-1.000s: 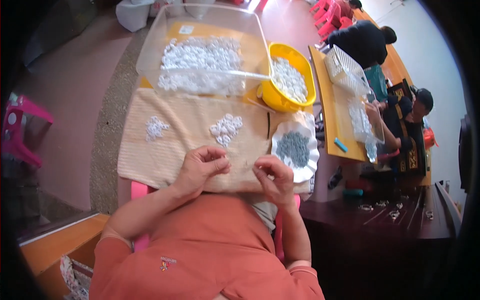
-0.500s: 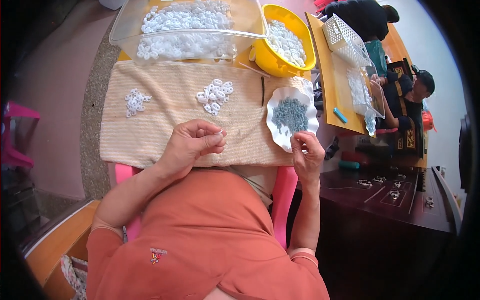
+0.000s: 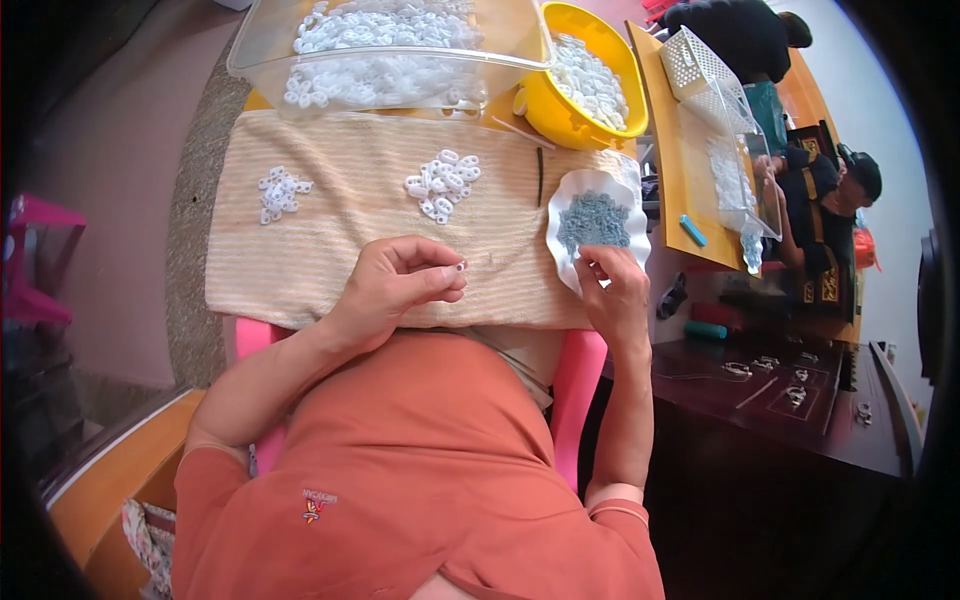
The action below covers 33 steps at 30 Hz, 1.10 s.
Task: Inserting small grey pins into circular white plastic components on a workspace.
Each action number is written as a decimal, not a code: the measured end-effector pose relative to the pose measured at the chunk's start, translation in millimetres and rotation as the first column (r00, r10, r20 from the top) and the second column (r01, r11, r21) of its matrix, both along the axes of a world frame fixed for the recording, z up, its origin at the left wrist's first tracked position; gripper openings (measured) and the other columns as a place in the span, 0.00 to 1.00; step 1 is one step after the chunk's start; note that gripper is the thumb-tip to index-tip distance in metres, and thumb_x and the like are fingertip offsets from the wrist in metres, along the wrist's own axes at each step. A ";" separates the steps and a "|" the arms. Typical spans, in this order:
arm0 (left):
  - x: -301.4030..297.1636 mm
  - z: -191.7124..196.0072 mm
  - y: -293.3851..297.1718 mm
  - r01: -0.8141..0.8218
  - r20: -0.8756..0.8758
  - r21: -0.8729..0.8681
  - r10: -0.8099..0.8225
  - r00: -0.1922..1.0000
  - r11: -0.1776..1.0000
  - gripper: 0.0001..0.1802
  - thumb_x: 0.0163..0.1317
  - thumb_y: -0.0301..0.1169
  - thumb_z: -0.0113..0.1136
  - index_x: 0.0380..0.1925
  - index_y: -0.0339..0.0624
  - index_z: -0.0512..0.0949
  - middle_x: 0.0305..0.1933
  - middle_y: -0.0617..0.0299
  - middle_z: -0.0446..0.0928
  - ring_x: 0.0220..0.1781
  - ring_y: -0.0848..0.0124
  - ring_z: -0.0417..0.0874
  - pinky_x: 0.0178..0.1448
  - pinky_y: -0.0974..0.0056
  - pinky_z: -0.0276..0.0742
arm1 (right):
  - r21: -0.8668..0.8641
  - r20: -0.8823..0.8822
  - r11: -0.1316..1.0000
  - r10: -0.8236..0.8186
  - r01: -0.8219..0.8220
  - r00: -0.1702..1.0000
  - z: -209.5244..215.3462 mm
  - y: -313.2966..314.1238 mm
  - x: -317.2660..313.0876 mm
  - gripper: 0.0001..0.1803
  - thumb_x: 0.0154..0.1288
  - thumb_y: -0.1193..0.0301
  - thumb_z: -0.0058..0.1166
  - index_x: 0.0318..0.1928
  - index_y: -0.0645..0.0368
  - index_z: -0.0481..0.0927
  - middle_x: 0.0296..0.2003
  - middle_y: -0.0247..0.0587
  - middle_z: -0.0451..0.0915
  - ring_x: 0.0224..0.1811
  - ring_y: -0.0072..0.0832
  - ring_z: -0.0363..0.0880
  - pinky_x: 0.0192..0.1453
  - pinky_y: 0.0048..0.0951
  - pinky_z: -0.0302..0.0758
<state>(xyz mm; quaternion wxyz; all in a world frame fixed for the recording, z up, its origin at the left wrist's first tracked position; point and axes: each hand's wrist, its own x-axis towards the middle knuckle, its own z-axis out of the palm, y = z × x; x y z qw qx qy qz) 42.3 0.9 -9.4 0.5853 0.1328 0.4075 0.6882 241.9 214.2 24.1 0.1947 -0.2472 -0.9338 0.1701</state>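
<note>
My left hand [image 3: 405, 282] is above the near part of a striped cloth [image 3: 330, 255], thumb and forefinger pinching a small white plastic piece [image 3: 461, 267]. At the near edge of a white scalloped dish [image 3: 557, 262], my right hand [image 3: 617, 287] has its fingertips pinched together over small grey-blue pieces [image 3: 594, 220]. Whatever those fingers hold is too small and hidden to make out. A loose pile of white oval pieces with holes [image 3: 442, 186] lies on the cloth beyond my left hand. Farther left is a second pile of smaller white pieces [image 3: 279, 194].
A clear plastic bin [image 3: 390, 62] of white pieces and a yellow basin [image 3: 545, 105] stand at the back. A dark thin stick [image 3: 540, 177] lies beside the dish. To the right, two people sit by another table [image 3: 672, 190] with a white basket [image 3: 695, 72].
The view has shifted slightly, moving the table a little right and up. My right hand's fingertips have dipped lower over the dish. My left hand keeps its pinch on the white piece.
</note>
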 end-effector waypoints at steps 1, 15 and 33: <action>-0.6 -1.7 0.2 -0.005 -0.001 -0.008 0.005 1.000 1.000 0.09 0.60 0.22 0.60 0.41 0.35 0.78 0.38 0.59 0.80 0.40 0.73 0.83 0.48 0.68 0.81 | -0.008 -0.001 1.000 0.005 -0.005 1.000 2.8 -4.5 -5.3 0.09 0.53 0.82 0.59 0.37 0.64 0.80 0.31 0.44 0.81 0.31 0.31 0.80 0.35 0.27 0.78; 0.5 -8.9 4.4 -0.079 -0.024 -0.008 0.079 0.997 0.997 0.07 0.60 0.21 0.60 0.39 0.33 0.77 0.35 0.60 0.80 0.35 0.74 0.82 0.42 0.70 0.82 | -0.094 0.230 0.971 0.236 -0.220 0.944 4.7 -55.5 -72.9 0.06 0.55 0.78 0.53 0.34 0.60 0.81 0.30 0.47 0.78 0.34 0.45 0.79 0.39 0.39 0.75; 4.3 -11.0 2.0 -0.104 -0.042 0.034 0.105 0.994 0.994 0.09 0.59 0.22 0.62 0.39 0.33 0.78 0.36 0.60 0.80 0.35 0.76 0.81 0.42 0.71 0.82 | -0.191 0.092 0.961 0.222 -0.202 0.971 -2.2 -56.4 -61.7 0.09 0.55 0.82 0.57 0.39 0.65 0.80 0.31 0.46 0.82 0.33 0.32 0.82 0.37 0.29 0.76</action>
